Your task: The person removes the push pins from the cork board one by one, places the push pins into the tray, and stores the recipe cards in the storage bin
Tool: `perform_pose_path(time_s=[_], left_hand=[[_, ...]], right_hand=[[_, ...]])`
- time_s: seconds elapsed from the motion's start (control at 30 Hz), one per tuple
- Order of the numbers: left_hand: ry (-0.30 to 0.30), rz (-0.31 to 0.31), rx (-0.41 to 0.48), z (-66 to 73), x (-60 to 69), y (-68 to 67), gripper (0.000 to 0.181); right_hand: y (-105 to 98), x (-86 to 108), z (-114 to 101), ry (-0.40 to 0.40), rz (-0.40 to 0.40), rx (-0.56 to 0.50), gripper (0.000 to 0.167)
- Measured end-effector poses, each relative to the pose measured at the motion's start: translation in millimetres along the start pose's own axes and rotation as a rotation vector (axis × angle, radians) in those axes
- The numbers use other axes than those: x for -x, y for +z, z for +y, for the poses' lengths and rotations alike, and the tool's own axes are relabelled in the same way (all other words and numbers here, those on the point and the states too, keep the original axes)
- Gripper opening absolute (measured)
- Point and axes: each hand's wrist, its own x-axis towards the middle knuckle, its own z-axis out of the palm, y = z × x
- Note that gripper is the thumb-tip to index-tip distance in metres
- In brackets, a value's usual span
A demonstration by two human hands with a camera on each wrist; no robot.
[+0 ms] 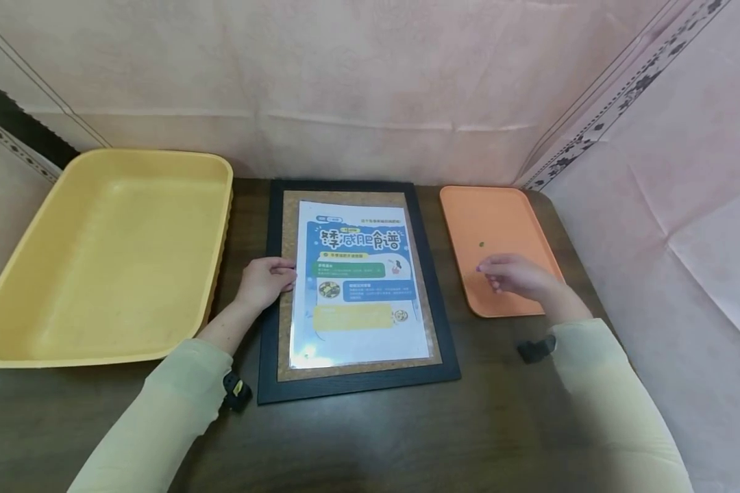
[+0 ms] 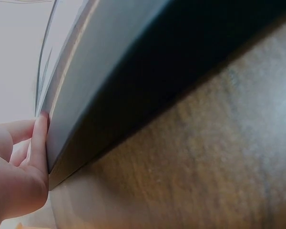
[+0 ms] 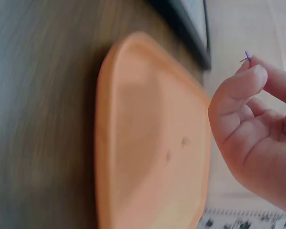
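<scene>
A laminated sheet with blue, green and yellow printed panels lies on a black-framed cork board. My left hand rests at the sheet's left edge, fingertips touching it over the frame; in the left wrist view, the fingers reach fairly straight across the dark frame. Between thumb and index finger my right hand pinches a small purple push pin, its metal point showing. That hand is above an orange tray, where a tiny green piece lies.
At the left stands a large yellow tub beside the board. Pink patterned cloth hangs behind and at the right side of the dark wooden table. Two small blurred spots show on the tray in the right wrist view.
</scene>
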Motion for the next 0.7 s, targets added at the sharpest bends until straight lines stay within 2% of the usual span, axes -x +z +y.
perform_pose_path(time_s=[0.17,0.43,0.57,0.7], left_hand=[[-0.012,0.003,0.000,0.1,0.2,-0.6,0.035],[-0.006,0.003,-0.003,-0.8,0.7,0.3,0.035],[-0.006,0.003,0.001,-0.2,0.2,1.0,0.035],[0.008,0.009,0.007,0.4,-0.4,2.0,0.034]], right_hand=[[-16,5.1,16,0.080,0.075,0.010,0.025],[-27,5.0,42,0.122,0.113,0.045,0.022],[-28,2.9,46,0.169,0.134,0.069,0.022],[-26,-0.3,44,0.205,0.164,0.148,0.023]])
